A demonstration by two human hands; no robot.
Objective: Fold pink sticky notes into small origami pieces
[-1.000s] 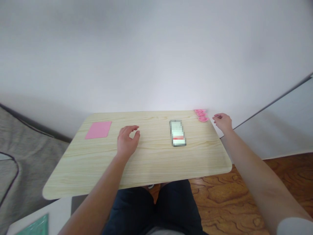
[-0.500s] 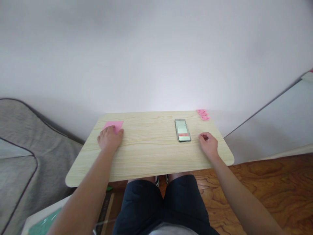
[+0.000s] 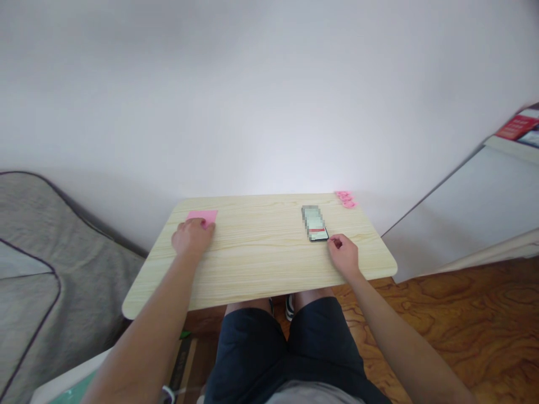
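My left hand point(image 3: 192, 237) rests on a pink square of paper point(image 3: 209, 215) at the back left of the table. Its thumb and index fingertip are apart, with pink showing between them; the other fingers are bent over the paper. At the right, my right hand point(image 3: 344, 257) is closed in a pinch, fingertips by the lower right corner of a phone point(image 3: 319, 235). Whatever the pinch holds is too small to make out. The phone lies face up, its screen lit and partly blurred.
Several pink looped pieces point(image 3: 346, 199) lie at the back right corner of the pale wooden table point(image 3: 256, 252), against a white wall. A grey fabric-covered piece point(image 3: 95, 280) stands left, a white cabinet point(image 3: 458, 202) right. My knees are below the front edge.
My right hand has moved left, close to the phone's corner; a thin pale line beside it no longer shows. My left thumb and index finger have drawn nearer together. The view has shifted slightly.
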